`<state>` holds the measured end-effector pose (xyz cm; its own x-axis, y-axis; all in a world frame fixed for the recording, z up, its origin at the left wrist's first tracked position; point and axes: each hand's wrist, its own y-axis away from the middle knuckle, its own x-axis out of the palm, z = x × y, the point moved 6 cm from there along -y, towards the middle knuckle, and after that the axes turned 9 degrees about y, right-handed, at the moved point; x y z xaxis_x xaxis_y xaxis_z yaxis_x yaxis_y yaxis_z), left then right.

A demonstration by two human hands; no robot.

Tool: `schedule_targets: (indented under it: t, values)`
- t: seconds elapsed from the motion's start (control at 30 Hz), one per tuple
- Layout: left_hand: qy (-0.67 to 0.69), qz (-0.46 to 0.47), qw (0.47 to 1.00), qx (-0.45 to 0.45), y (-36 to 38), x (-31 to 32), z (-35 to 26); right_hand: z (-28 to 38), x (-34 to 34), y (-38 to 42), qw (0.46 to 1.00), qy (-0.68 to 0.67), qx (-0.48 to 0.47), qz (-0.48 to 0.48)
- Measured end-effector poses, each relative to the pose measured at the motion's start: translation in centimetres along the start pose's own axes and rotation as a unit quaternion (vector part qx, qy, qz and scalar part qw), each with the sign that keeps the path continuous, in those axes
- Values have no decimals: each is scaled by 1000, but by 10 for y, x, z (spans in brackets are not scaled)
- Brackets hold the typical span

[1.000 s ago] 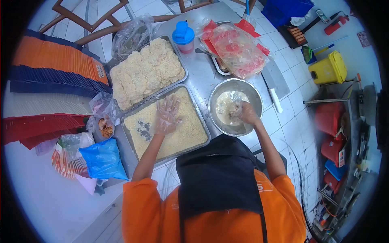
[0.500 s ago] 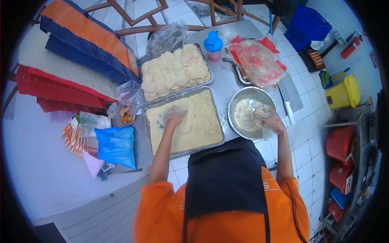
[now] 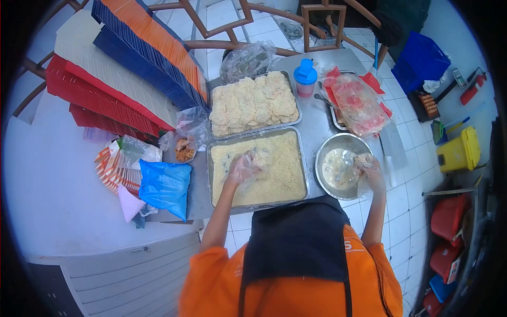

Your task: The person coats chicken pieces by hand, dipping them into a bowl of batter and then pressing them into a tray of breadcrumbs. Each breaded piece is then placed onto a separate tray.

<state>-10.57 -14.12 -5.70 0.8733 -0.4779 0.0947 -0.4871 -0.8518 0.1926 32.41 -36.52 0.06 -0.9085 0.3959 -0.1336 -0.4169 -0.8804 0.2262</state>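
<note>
My left hand (image 3: 243,169), in a clear plastic glove, is down in the tray of breadcrumbs (image 3: 210,182), fingers curled on a crumb-coated piece (image 3: 259,157). At the right rim of the metal bowl (image 3: 323,153), which holds pale batter, my gloved right hand (image 3: 369,168) closes around a pale battered lump (image 3: 363,158). Behind the crumb tray, a second tray (image 3: 293,90) is heaped with breaded pieces.
A blue-lidded shaker (image 3: 305,77) and a plastic bag of red meat (image 3: 356,103) on a tray stand behind the bowl. A blue bag (image 3: 165,187), small packets and stacked orange, blue and red cartons (image 3: 132,58) fill the left. A yellow bin (image 3: 459,150) stands on the floor, right.
My left hand went from flat on the crumbs to curled around a piece. My right hand moved from the bowl's middle to its right rim. The view shifted, so everything sits further right.
</note>
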Motion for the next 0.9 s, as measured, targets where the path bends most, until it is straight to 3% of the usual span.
schedule_targets:
  t: [0.03, 0.1, 0.13, 0.17, 0.2, 0.23, 0.3, 0.43, 0.47, 0.5, 0.53, 0.6, 0.63, 0.67, 0.7, 0.73, 0.8, 0.9]
  values:
    - [-1, -3, 1000, 2, 8, -3, -2, -2, 0, -2, 1000, -1, -2, 3]
    - [189, -9, 979, -80, 19, -8, 2, -9, -1, -5, 999, -31, 22, -15]
    - [188, -10, 979, -80, 21, -7, -5, -10, 1, -7, 999, -32, 23, -13]
    - [24, -13, 999, 43, 22, -4, -30, -10, 1, -7, 999, -13, 28, -15]
    - [-142, -15, 976, 164, 26, 5, -54, -11, 2, -7, 999, 6, 33, -17]
    - [-141, -16, 976, 163, 24, 14, -64, -13, 4, -8, 999, 7, 35, -16]
    - [57, -5, 982, 181, 10, 29, -88, -18, 8, -11, 999, 6, 33, -24]
    - [-60, -47, 976, 202, -37, 34, -124, -20, 18, -10, 999, 15, 38, -26]
    - [222, -19, 970, 101, -59, 28, -115, -11, 21, -6, 999, 22, 27, -39]
    - [483, 11, 875, -11, -82, 31, -109, -6, 23, -4, 998, 30, 15, -53]
    - [481, 15, 877, -10, -117, 19, -95, -16, 19, -5, 998, 26, 13, -57]
    - [189, 3, 976, 111, -191, -17, -73, -51, 12, -8, 997, 25, 62, -49]
    - [182, 5, 976, 116, -209, -17, -86, -52, 15, -7, 997, 17, 57, -49]
    - [-6, -36, 991, 127, -225, -12, -99, -51, 15, -4, 996, 6, 64, -67]
    - [-192, -75, 969, 134, -237, -8, -111, -50, 15, -1, 994, -5, 71, -87]
    - [-199, -72, 967, 139, -238, 4, -137, -40, 18, 2, 994, -14, 67, -90]
    - [-388, -125, 913, 13, -233, 34, -183, -26, 17, 13, 988, 26, 97, -118]
    - [-328, -159, 930, 40, -280, 15, -162, -51, 9, 19, 982, 50, 118, -138]
